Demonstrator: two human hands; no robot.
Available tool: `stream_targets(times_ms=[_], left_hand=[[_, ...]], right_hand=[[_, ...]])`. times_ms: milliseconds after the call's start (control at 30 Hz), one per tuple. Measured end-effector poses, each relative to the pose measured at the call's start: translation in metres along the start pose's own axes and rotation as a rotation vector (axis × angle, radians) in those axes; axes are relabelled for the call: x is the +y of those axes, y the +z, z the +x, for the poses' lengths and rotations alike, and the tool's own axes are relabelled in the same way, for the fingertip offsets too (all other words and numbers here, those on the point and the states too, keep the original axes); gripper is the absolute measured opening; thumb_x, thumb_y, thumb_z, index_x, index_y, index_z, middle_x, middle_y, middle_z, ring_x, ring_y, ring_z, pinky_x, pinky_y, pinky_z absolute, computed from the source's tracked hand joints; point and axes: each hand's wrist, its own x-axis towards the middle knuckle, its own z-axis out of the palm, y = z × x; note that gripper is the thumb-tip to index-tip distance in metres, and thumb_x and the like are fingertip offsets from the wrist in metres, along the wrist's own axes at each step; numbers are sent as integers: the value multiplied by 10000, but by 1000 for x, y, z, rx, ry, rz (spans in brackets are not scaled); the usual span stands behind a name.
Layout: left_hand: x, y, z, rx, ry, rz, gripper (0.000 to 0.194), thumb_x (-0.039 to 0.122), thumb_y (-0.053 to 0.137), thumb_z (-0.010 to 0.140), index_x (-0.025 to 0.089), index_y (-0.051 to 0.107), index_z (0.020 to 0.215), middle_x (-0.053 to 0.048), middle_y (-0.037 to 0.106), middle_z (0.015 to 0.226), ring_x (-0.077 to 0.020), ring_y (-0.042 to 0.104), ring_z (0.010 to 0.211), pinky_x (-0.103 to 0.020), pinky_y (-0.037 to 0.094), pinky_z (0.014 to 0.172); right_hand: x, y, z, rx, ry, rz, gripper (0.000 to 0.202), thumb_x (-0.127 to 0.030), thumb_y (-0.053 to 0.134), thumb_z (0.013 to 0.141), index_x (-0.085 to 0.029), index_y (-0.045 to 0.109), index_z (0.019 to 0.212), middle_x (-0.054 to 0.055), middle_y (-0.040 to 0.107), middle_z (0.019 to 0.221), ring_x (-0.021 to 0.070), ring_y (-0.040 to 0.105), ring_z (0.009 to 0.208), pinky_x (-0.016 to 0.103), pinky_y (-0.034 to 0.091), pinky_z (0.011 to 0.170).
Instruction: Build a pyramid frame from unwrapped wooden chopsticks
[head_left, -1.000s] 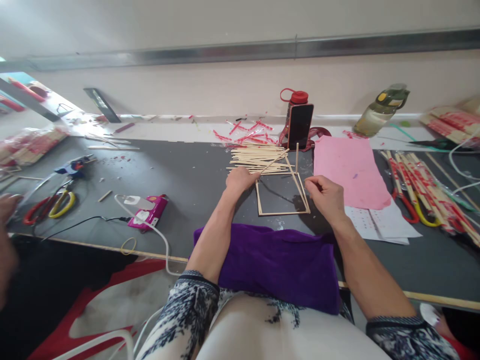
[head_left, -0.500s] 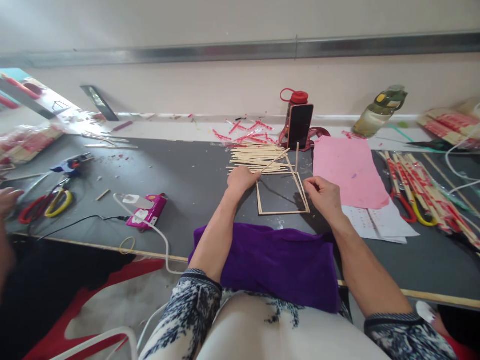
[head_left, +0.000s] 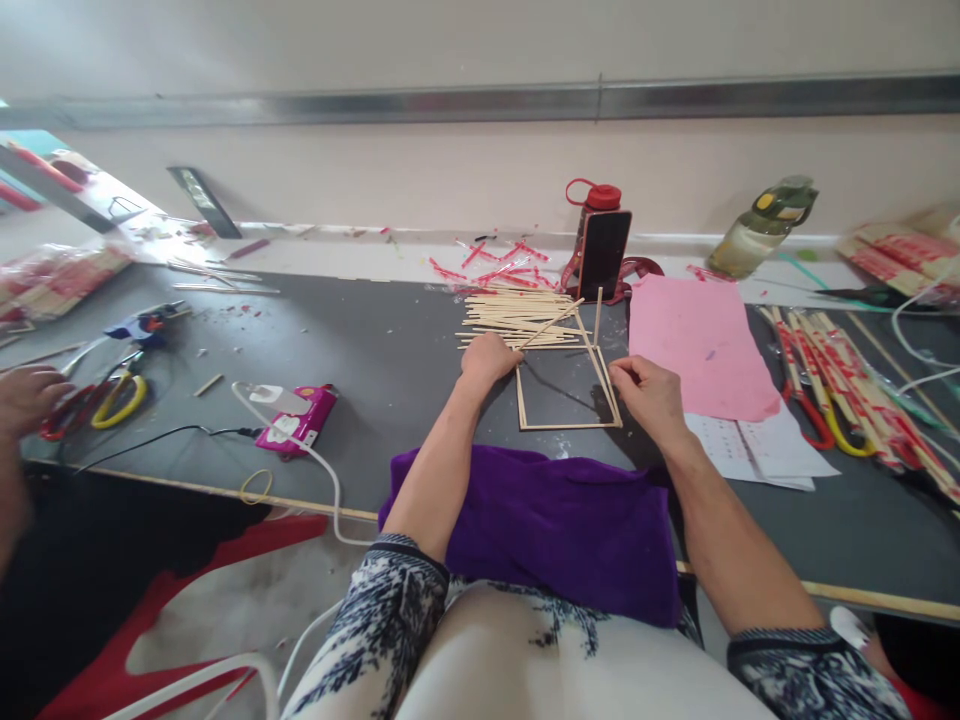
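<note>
A frame of thin wooden sticks [head_left: 571,427] rests on the grey table, with a square base. One stick rises at its back right corner. Two slanted sticks meet near the top, one from the back left corner, one from the front right. My left hand [head_left: 487,362] is closed in a pinch at the back left corner, where the slanted stick begins. Close by the frame's right side, my right hand [head_left: 651,392] has thumb and fingers pressed together; what they hold, if anything, is too small to make out. Behind the frame lies a pile of loose sticks [head_left: 499,310].
A phone [head_left: 606,255] leans on a red-capped bottle [head_left: 603,197]. Pink cloth [head_left: 697,345], papers and bundled sticks [head_left: 840,375] lie right. Purple cloth [head_left: 562,540] covers the front edge. Left are a tissue pack [head_left: 315,415], scissors [head_left: 120,400] and a co-worker's hand [head_left: 34,398].
The co-worker's hand at the left has come further into view, beside the scissors. My hands and the stick frame hold nearly the same pose; the view has shifted slightly.
</note>
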Motion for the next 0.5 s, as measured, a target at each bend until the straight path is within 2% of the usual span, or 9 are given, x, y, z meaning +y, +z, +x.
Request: stream_targets(times_ms=[200, 400, 500], left_hand=[[-3, 0, 0, -16, -27, -56, 292, 297, 567, 662, 93, 711, 813, -160, 681, 698, -270, 648, 811, -327, 472, 708], [-4, -5, -5, -49, -16, -167, 229, 295, 552, 671, 124, 663, 568, -101, 610, 522, -212, 620, 619, -305, 460, 657], [-6, -6, -9, -66, -23, -270, 244, 321, 556, 680, 130, 643, 555, -81, 612, 530, -174, 592, 532, -274, 458, 580]], right_hand=[[3, 1, 1, -16, 9, -26, 212, -325, 527, 810, -210, 705, 800, 15, 716, 782, 159, 622, 688, 258, 427, 650], [6, 2, 2, -45, 36, -59, 208, -332, 531, 802, -225, 710, 803, 11, 716, 773, 167, 623, 690, 268, 426, 656], [6, 2, 2, -62, 38, -70, 215, -339, 528, 804, -227, 712, 811, 13, 717, 775, 171, 623, 694, 270, 422, 651]])
